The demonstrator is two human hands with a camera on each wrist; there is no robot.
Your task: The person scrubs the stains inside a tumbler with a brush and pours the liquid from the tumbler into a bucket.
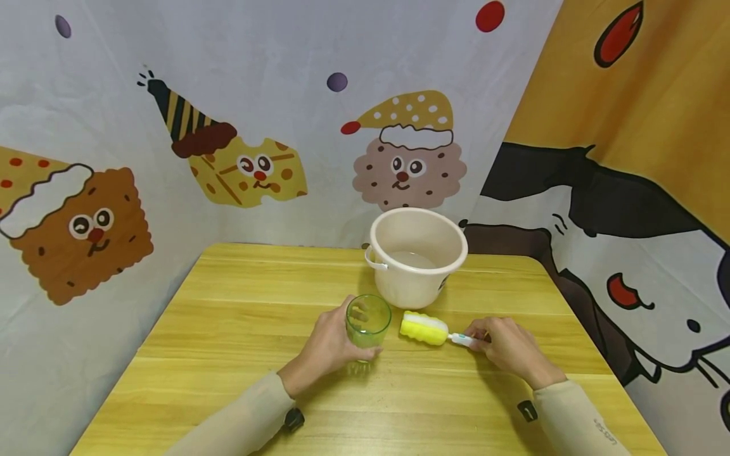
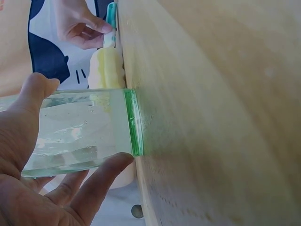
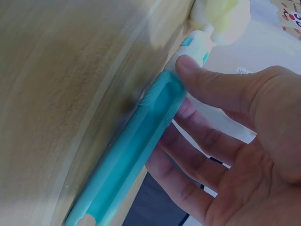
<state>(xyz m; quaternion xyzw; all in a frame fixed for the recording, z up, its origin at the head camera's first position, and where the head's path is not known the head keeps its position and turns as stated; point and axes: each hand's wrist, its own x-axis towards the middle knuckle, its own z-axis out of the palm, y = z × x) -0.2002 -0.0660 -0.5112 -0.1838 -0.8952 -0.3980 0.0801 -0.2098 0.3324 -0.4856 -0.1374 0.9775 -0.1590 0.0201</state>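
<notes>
My left hand [image 1: 331,339] grips a clear green drinking glass [image 1: 369,326], which stands upright on the table. In the left wrist view, the thumb and fingers lie on opposite sides of the glass [image 2: 80,129], with its thick green base at the tabletop. To the right, my right hand [image 1: 507,345] pinches the handle of a sponge cup brush [image 1: 424,328] lying on the table. Its yellow and white sponge head points toward the glass. The right wrist view shows the teal and white handle [image 3: 136,146] between thumb and fingers.
A cream bucket [image 1: 413,285] with a side handle stands behind the glass and brush, near the back of the wooden table [image 1: 239,304]. A cartoon-printed curtain [image 1: 274,76] hangs behind and beside the table.
</notes>
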